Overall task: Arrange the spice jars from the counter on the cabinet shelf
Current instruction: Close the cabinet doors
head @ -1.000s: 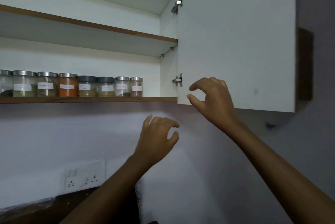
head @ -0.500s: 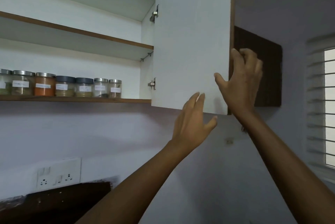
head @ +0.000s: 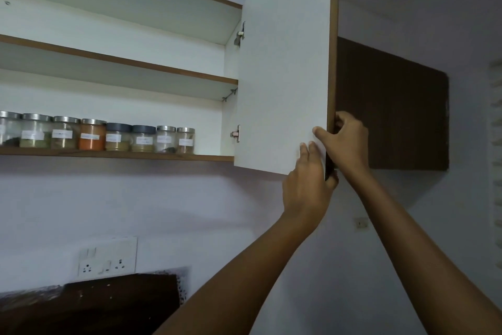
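Head: left grip (head: 307,188), right grip (head: 346,142) clasp door (head: 282,76) edge; spice jars (head: 118,137) well left.

No writing can be read: the white paper labels (head: 62,133) on the round glass spice jars with steel and grey lids (head: 116,137) carry only faint marks, too small and blurred to make out. These jars stand in a row on the wood-edged cabinet shelf (head: 135,155), well to the left of where the left hand (head: 307,185) and right hand (head: 345,142) grip the free edge of the white flat-panel cabinet door (head: 282,76). The white switch-and-socket plate (head: 107,258) on the wall, below and left of that grip, shows nothing legible either.
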`<state>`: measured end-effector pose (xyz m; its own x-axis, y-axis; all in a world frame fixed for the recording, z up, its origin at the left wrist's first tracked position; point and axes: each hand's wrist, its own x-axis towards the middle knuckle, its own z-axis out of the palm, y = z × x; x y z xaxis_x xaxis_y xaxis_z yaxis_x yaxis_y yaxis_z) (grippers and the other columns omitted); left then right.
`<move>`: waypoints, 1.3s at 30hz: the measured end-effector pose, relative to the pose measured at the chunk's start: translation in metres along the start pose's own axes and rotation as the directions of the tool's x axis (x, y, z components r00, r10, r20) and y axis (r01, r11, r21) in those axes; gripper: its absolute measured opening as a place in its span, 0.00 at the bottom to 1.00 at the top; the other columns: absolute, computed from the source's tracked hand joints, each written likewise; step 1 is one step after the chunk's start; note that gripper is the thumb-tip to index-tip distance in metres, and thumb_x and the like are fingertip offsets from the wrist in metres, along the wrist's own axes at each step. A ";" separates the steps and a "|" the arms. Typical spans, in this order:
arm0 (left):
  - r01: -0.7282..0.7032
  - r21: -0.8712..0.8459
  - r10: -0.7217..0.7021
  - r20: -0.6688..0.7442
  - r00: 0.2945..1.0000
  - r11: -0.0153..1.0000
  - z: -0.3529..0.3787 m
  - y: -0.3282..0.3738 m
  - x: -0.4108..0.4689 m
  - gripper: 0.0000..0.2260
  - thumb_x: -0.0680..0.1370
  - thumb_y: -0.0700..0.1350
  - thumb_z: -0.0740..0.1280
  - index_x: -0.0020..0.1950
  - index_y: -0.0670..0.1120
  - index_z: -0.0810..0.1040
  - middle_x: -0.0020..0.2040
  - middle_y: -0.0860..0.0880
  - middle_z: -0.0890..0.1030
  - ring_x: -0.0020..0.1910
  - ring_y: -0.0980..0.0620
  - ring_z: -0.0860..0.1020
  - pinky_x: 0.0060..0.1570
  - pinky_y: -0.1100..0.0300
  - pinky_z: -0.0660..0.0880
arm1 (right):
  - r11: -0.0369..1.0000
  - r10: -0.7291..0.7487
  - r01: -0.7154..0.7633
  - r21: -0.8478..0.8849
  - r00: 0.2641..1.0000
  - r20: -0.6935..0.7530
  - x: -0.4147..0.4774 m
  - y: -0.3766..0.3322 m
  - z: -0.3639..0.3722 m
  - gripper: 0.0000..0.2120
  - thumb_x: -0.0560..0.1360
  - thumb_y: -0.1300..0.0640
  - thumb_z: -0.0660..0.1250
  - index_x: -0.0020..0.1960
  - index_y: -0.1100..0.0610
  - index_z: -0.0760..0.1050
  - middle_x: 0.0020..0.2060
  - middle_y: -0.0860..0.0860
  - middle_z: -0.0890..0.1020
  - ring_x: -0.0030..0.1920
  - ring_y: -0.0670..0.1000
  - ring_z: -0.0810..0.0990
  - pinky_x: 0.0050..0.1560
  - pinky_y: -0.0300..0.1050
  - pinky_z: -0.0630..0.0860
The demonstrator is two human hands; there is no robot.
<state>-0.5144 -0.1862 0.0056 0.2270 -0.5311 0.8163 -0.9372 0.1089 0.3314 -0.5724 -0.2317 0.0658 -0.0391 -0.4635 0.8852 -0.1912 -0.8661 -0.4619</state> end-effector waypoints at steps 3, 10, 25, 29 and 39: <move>-0.007 -0.037 0.005 -0.052 0.999 0.999 -0.017 -0.005 -0.006 0.30 0.78 0.50 0.65 0.75 0.46 0.56 0.73 0.45 0.66 0.65 0.45 0.73 0.62 0.51 0.74 | 1.000 -0.028 0.028 0.002 0.999 -0.025 -0.006 -0.013 0.010 0.10 0.73 0.56 0.70 0.51 0.59 0.76 0.43 0.49 0.79 0.38 0.46 0.76 0.36 0.33 0.70; -0.070 -0.128 0.052 -0.145 0.988 0.989 -0.071 -0.034 -0.027 0.23 0.77 0.47 0.68 0.69 0.45 0.66 0.54 0.46 0.81 0.48 0.49 0.81 0.47 0.59 0.79 | 0.996 -0.093 0.092 -0.010 0.994 -0.049 -0.029 -0.056 0.042 0.10 0.72 0.55 0.69 0.51 0.58 0.77 0.40 0.47 0.78 0.37 0.47 0.78 0.34 0.33 0.69; -0.156 -0.214 0.099 -0.257 0.961 0.964 -0.178 -0.159 -0.044 0.09 0.74 0.42 0.71 0.52 0.42 0.78 0.38 0.50 0.83 0.34 0.56 0.80 0.34 0.67 0.77 | 0.956 -0.287 0.283 -0.083 0.957 -0.042 -0.083 -0.150 0.156 0.20 0.73 0.45 0.67 0.57 0.58 0.76 0.47 0.53 0.79 0.39 0.44 0.71 0.35 0.31 0.62; -0.100 -0.215 0.037 -0.278 0.960 0.971 -0.205 -0.208 -0.043 0.09 0.73 0.41 0.72 0.52 0.42 0.79 0.40 0.53 0.82 0.36 0.60 0.80 0.37 0.73 0.75 | 0.945 -0.308 0.306 -0.117 0.951 -0.001 -0.095 -0.175 0.207 0.26 0.74 0.43 0.65 0.65 0.58 0.71 0.54 0.53 0.76 0.48 0.50 0.77 0.42 0.39 0.69; 0.017 -0.239 -0.095 -0.319 0.943 0.971 -0.238 -0.299 -0.030 0.12 0.75 0.39 0.70 0.58 0.41 0.78 0.43 0.58 0.79 0.39 0.69 0.77 0.40 0.78 0.72 | 0.926 -0.328 0.320 -0.200 0.945 -0.006 -0.105 -0.203 0.308 0.26 0.72 0.43 0.68 0.63 0.59 0.72 0.56 0.56 0.76 0.50 0.53 0.77 0.37 0.40 0.65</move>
<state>-0.1783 -0.0030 -0.0054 0.3876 -0.2429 0.8892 -0.8428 0.2973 0.4486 -0.2273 -0.0646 0.0501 0.0197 -0.1531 0.9880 -0.3861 -0.9127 -0.1337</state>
